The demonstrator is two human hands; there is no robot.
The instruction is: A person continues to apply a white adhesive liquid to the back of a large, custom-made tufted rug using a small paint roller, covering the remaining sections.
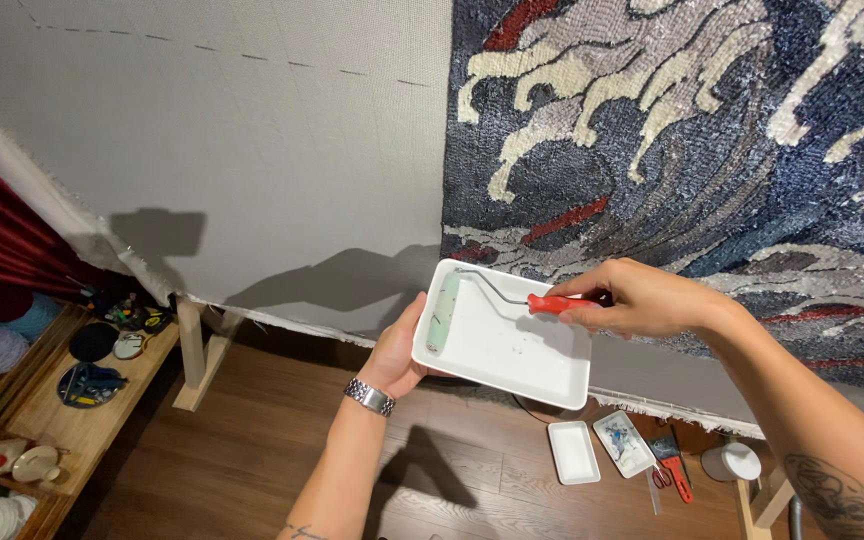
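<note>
Resting roller (444, 313) in hand-held tray (512, 345)

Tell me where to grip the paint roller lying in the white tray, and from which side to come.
Grip the paint roller by its red handle, coming from the right. The handle juts over the right rim of the white tray, clear of the wet sleeve at the left end; the right hand already pinches it there, while the left hand supports the tray.

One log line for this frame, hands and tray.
left hand: holds white tray | right hand: grips red-handled roller | roller: resting in tray
</note>
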